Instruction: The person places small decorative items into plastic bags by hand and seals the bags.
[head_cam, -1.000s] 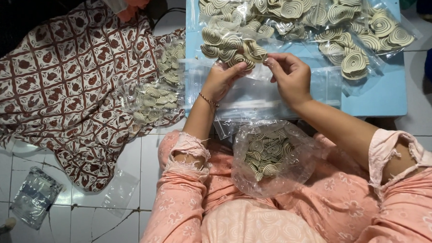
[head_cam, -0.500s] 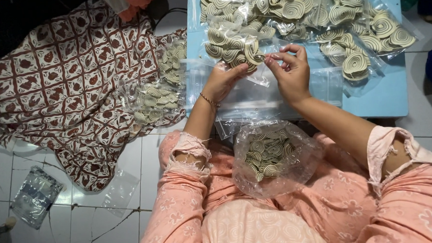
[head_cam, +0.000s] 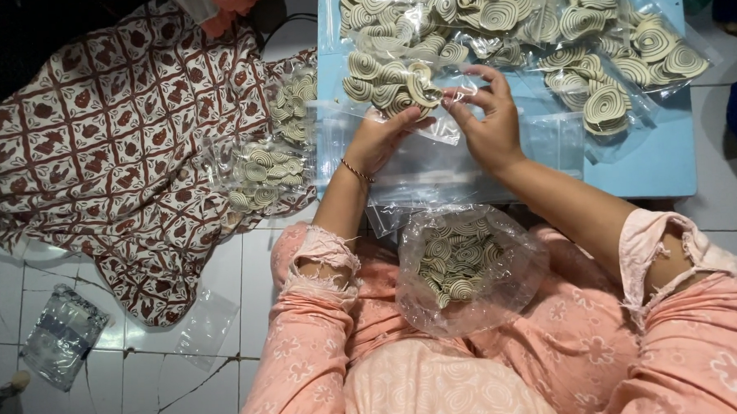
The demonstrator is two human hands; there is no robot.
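Observation:
My left hand and my right hand both pinch the mouth of a small clear plastic bag above a stack of empty bags on the low blue table. A pile of green-and-cream spiral crackers lies just beyond my left fingers. An open clear bag partly filled with spiral crackers rests in my lap between my forearms.
More spiral crackers in plastic cover the far table. Filled cracker bags lie on a brown patterned cloth at left. An empty bag and a crumpled plastic packet lie on the white tiled floor.
Both hands have shifted slightly up and away from me along the table edge, fingers working the small clear bag near the cracker pile.

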